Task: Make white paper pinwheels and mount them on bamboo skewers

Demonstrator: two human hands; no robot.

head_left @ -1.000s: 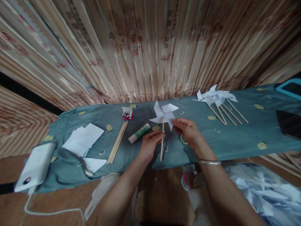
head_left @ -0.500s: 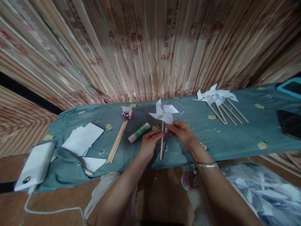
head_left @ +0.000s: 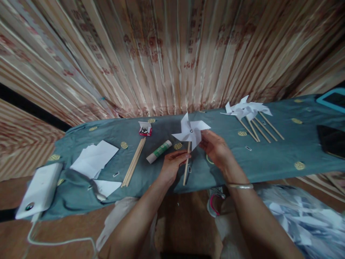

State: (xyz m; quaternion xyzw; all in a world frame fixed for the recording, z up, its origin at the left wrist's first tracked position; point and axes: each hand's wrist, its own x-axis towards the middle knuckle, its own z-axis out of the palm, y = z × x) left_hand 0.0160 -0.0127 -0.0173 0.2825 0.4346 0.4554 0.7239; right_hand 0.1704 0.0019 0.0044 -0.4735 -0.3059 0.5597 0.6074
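A white paper pinwheel (head_left: 192,131) with a shiny round pin at its centre stands tilted on a thin wooden stick (head_left: 186,167). My left hand (head_left: 172,164) pinches this stick a little below the paper blades. At the pinwheel's right side, my right hand (head_left: 217,149) has its curled fingers against a blade; the paper partly hides the fingertips. Just left of my left hand lies a glue stick (head_left: 159,151) with a green label. Beyond it are a small open red-and-white box (head_left: 145,129) of metal pins and a bundle of wooden sticks (head_left: 134,162).
Several finished pinwheels (head_left: 249,109) lie at the back right of the cloth-covered table (head_left: 269,158). White paper sheets (head_left: 94,158), scissors (head_left: 100,196) with a dark handle and a white power bank (head_left: 40,190) with a cable are on the left. A dark phone (head_left: 331,140) lies far right.
My right hand has moved from the lower blade near the stick up and right to the pinwheel's right side. The blades have turned and shifted slightly right. My left hand still grips the stick.
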